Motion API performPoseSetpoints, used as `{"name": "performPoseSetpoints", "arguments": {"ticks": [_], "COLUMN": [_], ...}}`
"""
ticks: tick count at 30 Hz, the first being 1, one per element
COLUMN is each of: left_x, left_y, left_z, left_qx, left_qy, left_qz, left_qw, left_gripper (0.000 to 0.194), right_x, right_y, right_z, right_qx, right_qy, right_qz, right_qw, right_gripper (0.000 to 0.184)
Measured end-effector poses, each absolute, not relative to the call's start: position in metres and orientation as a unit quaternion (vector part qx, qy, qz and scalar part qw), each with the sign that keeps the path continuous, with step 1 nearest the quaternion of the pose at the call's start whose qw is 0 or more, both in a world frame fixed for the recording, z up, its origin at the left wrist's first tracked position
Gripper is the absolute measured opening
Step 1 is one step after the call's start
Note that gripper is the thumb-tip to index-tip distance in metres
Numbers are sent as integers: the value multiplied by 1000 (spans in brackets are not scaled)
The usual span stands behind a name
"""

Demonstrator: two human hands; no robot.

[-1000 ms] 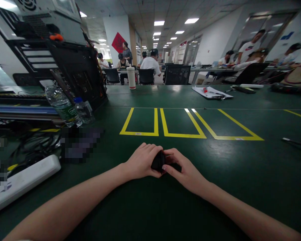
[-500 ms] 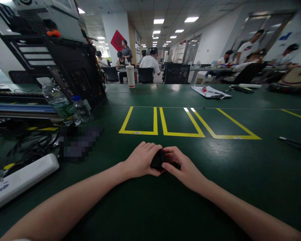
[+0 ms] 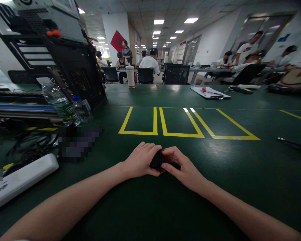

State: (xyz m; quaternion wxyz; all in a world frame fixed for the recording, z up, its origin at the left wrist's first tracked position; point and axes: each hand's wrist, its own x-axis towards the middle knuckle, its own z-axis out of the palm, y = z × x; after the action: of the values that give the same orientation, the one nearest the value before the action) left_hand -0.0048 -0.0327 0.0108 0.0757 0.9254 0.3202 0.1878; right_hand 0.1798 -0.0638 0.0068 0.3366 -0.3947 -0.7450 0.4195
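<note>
A small black object [image 3: 156,161], its kind too dark to make out, sits between my two hands near the middle of the green table [image 3: 150,207]. My left hand [image 3: 143,159] is wrapped round it from the left, thumb below and fingers over the top. From the right, my right hand [image 3: 177,163] grips its near side between thumb and fingertips. The fingers hide much of the object. Yellow tape outlines [image 3: 184,135] lie on the table just beyond both hands.
At left are a white power strip [image 3: 25,180], tangled black cables, plastic bottles [image 3: 59,102] and an opened computer case [image 3: 72,67]. A white tumbler [image 3: 130,77] and a clipboard [image 3: 210,92] stand farther back. A dark tool [image 3: 293,143] lies at right. People sit beyond.
Both hands keep the same grip on the black object. The view has shifted very slightly; nothing else has visibly moved.
</note>
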Motion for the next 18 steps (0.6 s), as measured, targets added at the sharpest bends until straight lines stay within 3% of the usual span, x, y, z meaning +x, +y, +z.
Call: {"name": "performPoseSetpoints", "arguments": {"ticks": [9, 14, 18], "left_x": [-5, -4, -4], "left_y": [-33, -33, -33], "left_z": [12, 13, 11], "left_qx": [925, 925, 924], "left_qy": [328, 327, 329], "left_qz": [175, 177, 182], "left_qw": [76, 75, 73], "left_gripper": [60, 58, 58], "right_x": [182, 180, 178], "right_y": [-65, -64, -64], "right_z": [5, 4, 6], "right_qx": [-375, -379, -399], "right_qy": [-774, -751, -739], "right_qz": [370, 408, 426], "right_qw": [351, 354, 337], "right_gripper": [31, 24, 31]}}
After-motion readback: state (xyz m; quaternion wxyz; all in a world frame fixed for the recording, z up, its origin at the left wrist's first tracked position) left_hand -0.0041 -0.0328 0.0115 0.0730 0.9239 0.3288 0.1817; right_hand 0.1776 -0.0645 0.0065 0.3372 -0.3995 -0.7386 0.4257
